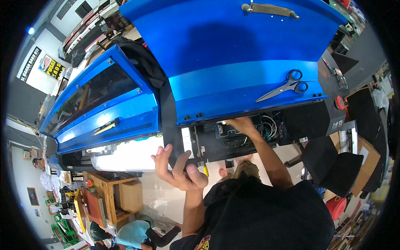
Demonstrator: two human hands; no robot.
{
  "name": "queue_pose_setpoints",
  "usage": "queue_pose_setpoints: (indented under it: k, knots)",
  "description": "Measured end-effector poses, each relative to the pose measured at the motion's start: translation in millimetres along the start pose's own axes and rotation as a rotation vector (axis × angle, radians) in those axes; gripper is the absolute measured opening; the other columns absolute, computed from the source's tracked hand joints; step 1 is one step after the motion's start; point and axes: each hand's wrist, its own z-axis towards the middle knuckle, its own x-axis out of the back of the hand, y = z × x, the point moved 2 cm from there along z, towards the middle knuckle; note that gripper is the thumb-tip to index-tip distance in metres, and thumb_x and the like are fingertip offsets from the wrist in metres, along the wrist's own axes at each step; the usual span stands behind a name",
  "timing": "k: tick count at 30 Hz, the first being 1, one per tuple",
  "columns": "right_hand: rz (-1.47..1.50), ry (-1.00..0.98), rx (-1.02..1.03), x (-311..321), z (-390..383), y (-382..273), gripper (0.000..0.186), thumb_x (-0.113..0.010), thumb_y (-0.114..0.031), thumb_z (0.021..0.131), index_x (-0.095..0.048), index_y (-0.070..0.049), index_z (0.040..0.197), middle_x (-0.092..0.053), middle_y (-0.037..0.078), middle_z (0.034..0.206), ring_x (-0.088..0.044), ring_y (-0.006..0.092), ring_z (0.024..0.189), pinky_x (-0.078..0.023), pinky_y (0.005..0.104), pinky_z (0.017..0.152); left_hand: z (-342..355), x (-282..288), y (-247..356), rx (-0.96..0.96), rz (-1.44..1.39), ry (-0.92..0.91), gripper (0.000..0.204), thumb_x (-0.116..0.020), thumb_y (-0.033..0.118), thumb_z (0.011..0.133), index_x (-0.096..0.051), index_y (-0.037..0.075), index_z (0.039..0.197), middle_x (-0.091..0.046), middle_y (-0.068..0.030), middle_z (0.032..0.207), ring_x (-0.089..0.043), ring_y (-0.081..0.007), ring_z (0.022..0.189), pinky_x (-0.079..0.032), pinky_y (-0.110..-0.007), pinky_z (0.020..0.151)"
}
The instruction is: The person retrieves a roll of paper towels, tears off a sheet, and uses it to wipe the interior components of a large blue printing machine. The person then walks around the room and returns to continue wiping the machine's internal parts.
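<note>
My left hand is raised palm up before a white roll on the blue machine, fingers apart and loosely bent, holding nothing. My right hand reaches into a dark compartment with tubes, fingers closed at a small pale piece that I cannot make out. Above that compartment, grey-handled scissors lie on the raised blue cover's ledge. To the left is another blue lid with a dark window.
A black chair and cardboard stand at the right. A wooden table is lower left, with another person bending nearby. A round red object sits on the machine's right end. A tiled floor shows below the machine.
</note>
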Motion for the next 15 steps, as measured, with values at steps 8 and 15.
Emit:
queue_pose_setpoints:
  k: [8, 15]
  knots:
    - [0.889, 0.228, -0.052, 68.7, -56.1, 43.3, 0.02, -0.072, 0.001, 0.084, -0.07, -0.002, 0.104, -0.071, 0.006, 0.1, -0.066, 0.0134, 0.096, -0.053, 0.0281, 0.083, -3.6, -1.1, 0.4, 0.051, -0.052, 0.047, 0.027, -0.047, 0.024, 0.093, -0.067, 0.006, 0.094, -0.058, -0.0196, 0.125, -0.049, -0.0363, 0.126, -0.028, -0.054, 0.114]
    - [0.564, 0.318, -0.027, 61.0, -38.5, 38.2, 0.023, -0.076, -0.004, 0.082, -0.07, -0.003, 0.104, -0.07, 0.003, 0.093, -0.062, 0.0121, 0.089, -0.048, 0.0306, 0.078, -3.2, -0.8, -0.2, 0.064, -0.052, 0.038, 0.02, -0.053, 0.018, 0.086, -0.067, 0.006, 0.093, -0.058, -0.0199, 0.127, -0.048, -0.0364, 0.126, -0.029, -0.053, 0.114]
